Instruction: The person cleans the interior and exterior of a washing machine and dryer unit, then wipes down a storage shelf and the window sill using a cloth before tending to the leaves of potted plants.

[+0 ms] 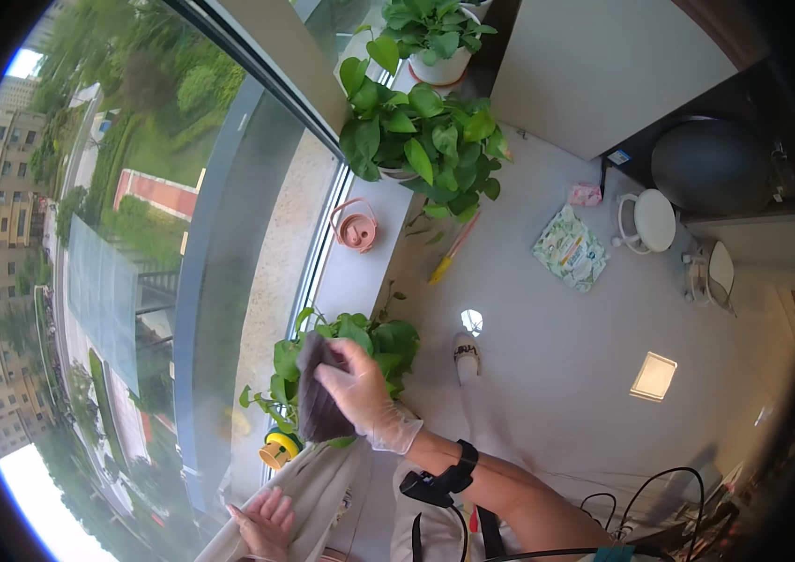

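My right hand (pixel 362 397), in a clear thin glove, grips a dark grey cloth (pixel 320 400) above the potted plant (pixel 348 337) on the windowsill. The cloth hangs folded from the fingers over the leaves. Lower down, my left hand (pixel 267 523) lies against a light beige curtain (pixel 313 485), palm up with fingers partly curled; whether it grips the fabric is unclear. A yellow and green cup-like thing (pixel 279 448) stands on the sill between the plant and the curtain.
A pink lidded cup (pixel 357 232) stands on the sill (pixel 341 281) beside the large window. Farther along are a leafy plant (pixel 425 133) and a white pot (pixel 439 67). On the floor lie a green-and-white wipes pack (pixel 571 249) and a yellow-tipped stick (pixel 452 253). Black cables run at lower right.
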`<control>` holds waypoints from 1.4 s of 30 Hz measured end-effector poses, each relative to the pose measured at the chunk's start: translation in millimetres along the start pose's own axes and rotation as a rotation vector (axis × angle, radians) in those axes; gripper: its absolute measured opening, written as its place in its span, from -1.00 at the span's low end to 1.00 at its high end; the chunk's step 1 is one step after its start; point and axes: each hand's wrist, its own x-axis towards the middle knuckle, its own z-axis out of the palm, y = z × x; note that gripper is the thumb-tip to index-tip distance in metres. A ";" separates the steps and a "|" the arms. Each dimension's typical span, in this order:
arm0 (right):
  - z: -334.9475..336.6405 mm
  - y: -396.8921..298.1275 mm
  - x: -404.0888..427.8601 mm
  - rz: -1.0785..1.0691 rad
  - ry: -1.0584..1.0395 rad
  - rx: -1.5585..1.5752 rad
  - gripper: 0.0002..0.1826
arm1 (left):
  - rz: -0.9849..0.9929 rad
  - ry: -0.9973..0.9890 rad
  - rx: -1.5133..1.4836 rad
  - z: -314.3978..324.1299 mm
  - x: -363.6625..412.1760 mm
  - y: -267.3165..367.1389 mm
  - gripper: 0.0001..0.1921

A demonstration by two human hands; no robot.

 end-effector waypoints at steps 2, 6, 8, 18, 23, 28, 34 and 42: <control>-22.6 -14.9 2.7 0.067 0.071 0.010 -0.68 | 0.006 0.049 -0.249 15.4 -3.1 -6.4 -0.20; -70.0 -27.8 23.1 0.037 0.254 -0.036 -0.73 | 0.137 0.119 -0.274 75.5 4.2 -1.4 -0.21; -85.9 -35.2 29.7 0.057 0.320 0.032 -0.76 | 0.162 0.138 -0.316 84.0 7.6 -5.9 -0.24; -100.9 -2.5 78.0 0.104 0.409 0.270 -0.77 | 0.245 0.098 -0.298 132.8 33.9 11.2 -0.37; -72.7 2.2 93.7 0.142 -0.022 0.074 -0.52 | 0.267 0.084 -0.255 148.5 53.6 19.4 -0.33; -84.6 -31.5 108.7 0.213 0.207 0.096 -0.57 | 0.231 0.101 -0.285 173.8 60.0 40.3 -0.33; -186.1 -101.4 178.0 -0.347 0.663 -0.266 -0.55 | 0.252 0.028 -0.229 204.7 81.8 60.1 -0.39; -222.5 -154.8 257.5 -0.321 0.434 -0.636 -0.68 | 0.250 -0.244 -0.047 340.9 103.7 112.5 -0.51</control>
